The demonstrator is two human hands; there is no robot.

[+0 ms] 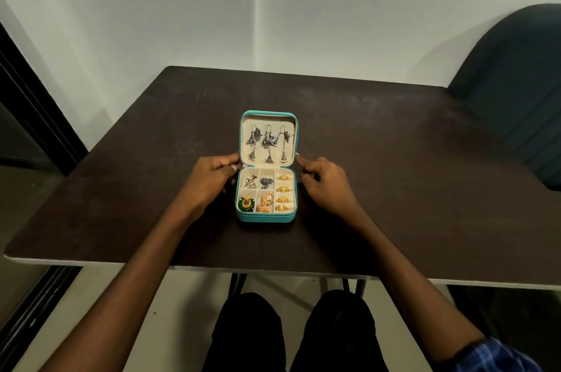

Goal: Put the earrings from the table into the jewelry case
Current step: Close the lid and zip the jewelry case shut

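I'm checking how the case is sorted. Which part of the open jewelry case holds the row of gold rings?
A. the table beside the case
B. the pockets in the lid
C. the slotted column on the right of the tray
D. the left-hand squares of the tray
C: four gold rings sit one behind another in the slotted right-hand column of the tray of the jewelry case; the lid holds hanging silver earrings.

Jewelry case (265, 217) shell looked like teal faux leather, slight sheen; lining was cream velvety cloth, matt. Hanging earrings (267, 144) were dull grey metal, oxidised look. Rings (283, 189) were bright gold-tone metal, glossy. Bench (394, 159) top was dark brown laminate, matt, faintly scuffed. Chair (516, 74) back was dark matt fabric.
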